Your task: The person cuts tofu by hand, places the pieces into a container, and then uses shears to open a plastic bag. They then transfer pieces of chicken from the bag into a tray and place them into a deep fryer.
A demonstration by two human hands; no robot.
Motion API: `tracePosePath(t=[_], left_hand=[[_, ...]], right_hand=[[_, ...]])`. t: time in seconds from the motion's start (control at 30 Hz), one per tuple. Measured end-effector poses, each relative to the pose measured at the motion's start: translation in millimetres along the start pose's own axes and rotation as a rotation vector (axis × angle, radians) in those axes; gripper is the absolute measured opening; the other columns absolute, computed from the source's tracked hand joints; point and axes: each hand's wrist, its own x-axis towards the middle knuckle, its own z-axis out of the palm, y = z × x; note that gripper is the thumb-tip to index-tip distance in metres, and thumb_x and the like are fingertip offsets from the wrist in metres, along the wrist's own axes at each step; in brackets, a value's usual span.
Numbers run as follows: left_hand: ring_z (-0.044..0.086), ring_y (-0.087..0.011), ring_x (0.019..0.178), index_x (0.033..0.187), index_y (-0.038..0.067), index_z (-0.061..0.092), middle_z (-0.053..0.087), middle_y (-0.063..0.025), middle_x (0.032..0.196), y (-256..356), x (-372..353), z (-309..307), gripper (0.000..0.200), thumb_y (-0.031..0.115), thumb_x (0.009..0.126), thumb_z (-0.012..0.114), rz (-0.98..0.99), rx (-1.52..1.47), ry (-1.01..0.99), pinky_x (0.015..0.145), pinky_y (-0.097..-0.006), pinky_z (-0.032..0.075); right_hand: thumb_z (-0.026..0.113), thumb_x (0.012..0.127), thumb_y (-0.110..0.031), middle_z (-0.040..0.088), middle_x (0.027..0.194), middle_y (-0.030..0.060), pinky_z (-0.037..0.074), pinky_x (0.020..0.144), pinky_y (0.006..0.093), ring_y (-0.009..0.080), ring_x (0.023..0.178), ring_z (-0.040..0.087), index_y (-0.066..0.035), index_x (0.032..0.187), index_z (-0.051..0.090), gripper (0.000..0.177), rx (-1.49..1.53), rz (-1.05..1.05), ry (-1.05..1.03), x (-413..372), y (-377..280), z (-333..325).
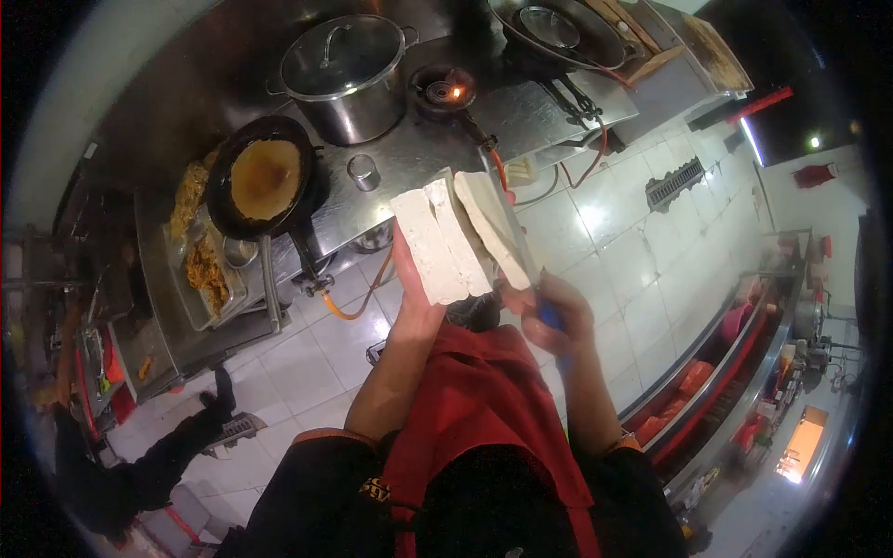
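A white block that looks like tofu (430, 251), cut into thick slabs, rests on my left hand (420, 305), whose fingers hold it from below and the side. My right hand (569, 321) is closed around the blue handle (549, 314) of a knife. The knife's blade lies along the right side of the block, against the outermost slab (488, 223), which leans apart from the others at the top. Both hands are in front of my red apron, near the edge of the steel counter (367, 209).
A black frying pan (218, 186) holds a thin round brown pancake. Nearby are a lidded steel pot (346, 112), a metal cup (364, 173), a lit burner (443, 90) and a wok (605, 46). A tray (244, 288) carries fried food. Another person's dark-clad leg (181, 442) shows at left.
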Motion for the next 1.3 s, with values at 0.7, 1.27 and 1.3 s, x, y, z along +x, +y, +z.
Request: tracePosePath(t=[0.7, 1.27, 1.3], left_hand=[[0.048, -0.0343, 0.121, 0.147, 0.027, 0.029, 0.030, -0.0178, 0.148, 12, 6, -12, 0.066, 0.063, 0.092, 0.034, 0.185, 0.101, 0.114, 0.101, -0.0620, 0.034], [0.048, -0.0353, 0.122, 0.148, 0.027, 0.023, 0.034, -0.0156, 0.147, 5, 9, 1, 0.050, 0.041, 0.101, 0.029, 0.207, 0.115, -0.001, 0.102, -0.0516, 0.040], [0.049, -0.0351, 0.121, 0.148, 0.027, 0.024, 0.035, -0.0154, 0.146, 5, 9, 0, 0.050, 0.039, 0.101, 0.029, 0.197, 0.107, 0.015, 0.102, -0.0511, 0.040]], right_hand=[[0.051, 0.093, -0.016, 0.059, 0.072, 0.0259, 0.047, 0.058, 0.0518, 0.0472, 0.067, 0.058, 0.000, 0.097, 0.045, 0.018, -1.626, -0.135, 0.581, 8, 41, 101], [0.052, 0.093, -0.014, 0.059, 0.072, 0.0267, 0.043, 0.055, 0.0549, 0.0477, 0.064, 0.057, 0.000, 0.095, 0.043, 0.017, -1.776, -0.285, 0.615, 27, 68, 81], [0.052, 0.093, -0.014, 0.059, 0.073, 0.0265, 0.044, 0.055, 0.0549, 0.0476, 0.064, 0.057, 0.001, 0.096, 0.043, 0.017, -1.801, -0.256, 0.625, 28, 69, 78]])
